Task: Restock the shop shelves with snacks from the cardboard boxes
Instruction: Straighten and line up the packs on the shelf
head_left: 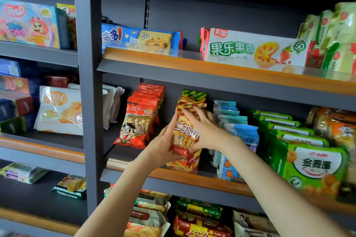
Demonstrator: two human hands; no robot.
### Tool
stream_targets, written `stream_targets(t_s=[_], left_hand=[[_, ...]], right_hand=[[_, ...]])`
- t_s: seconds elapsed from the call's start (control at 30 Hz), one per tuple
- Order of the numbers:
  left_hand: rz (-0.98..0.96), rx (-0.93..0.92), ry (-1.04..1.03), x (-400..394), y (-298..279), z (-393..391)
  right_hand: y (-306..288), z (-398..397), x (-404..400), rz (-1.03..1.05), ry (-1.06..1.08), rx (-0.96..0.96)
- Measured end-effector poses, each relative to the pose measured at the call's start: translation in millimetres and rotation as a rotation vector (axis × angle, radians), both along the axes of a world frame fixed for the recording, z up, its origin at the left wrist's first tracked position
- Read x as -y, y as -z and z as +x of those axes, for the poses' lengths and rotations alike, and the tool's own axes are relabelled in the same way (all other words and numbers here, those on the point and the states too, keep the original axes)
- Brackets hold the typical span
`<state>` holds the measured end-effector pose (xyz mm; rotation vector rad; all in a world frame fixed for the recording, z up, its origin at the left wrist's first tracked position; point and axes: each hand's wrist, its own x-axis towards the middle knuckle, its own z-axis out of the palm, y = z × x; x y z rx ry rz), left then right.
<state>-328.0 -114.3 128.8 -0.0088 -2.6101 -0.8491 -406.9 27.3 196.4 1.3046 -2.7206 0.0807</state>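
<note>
A red-and-yellow finger-biscuit bag (184,136) stood upright at the front of the middle shelf (202,179), at the head of a short row of matching bags behind it. The left hand (163,146) gripped its left edge, fingers curled round the side; the right hand (204,129) pressed on its face with fingers spread, wrapping the right edge. The step looked like seating this bag in its row. Next, it probably needed a push back and squaring up before release. Room was tight: red Wangzai bun bags (137,121) stood just beside on the left, blue-and-white bags (237,127) close on the right, and the orange shelf lip (212,181) ran in front. No cardboard box was in view.
</note>
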Motion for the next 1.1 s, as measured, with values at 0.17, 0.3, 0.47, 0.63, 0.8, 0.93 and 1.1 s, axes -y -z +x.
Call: stream_targets(t_s=[0.17,0.3,0.47,0.63,0.8,0.93,1.1], left_hand=[[-0.024,-0.043,-0.039,1,0,-4],[-0.069,-0.066,-0.1,-2,3,-9],[-0.123,-0.073,-0.113,-8,0,-14],[-0.125,-0.049,-0.133,-6,6,-15],[-0.135,0.017,-0.092,-7,9,-18],[-0.096,0.045,-0.109,-12,12,-20],[-0.117,0.053,-0.148,-8,10,-19]], right_hand=[[3,-10,13,-0.045,0.009,-0.018],[6,-16,22,-0.066,0.007,-0.036],[8,-22,21,-0.076,0.031,-0.117],[20,-24,13,-0.179,0.092,0.055],[19,-29,11,-0.157,0.062,0.106],[20,-30,17,-0.171,0.04,0.146],[18,-29,24,-0.18,0.017,0.172]])
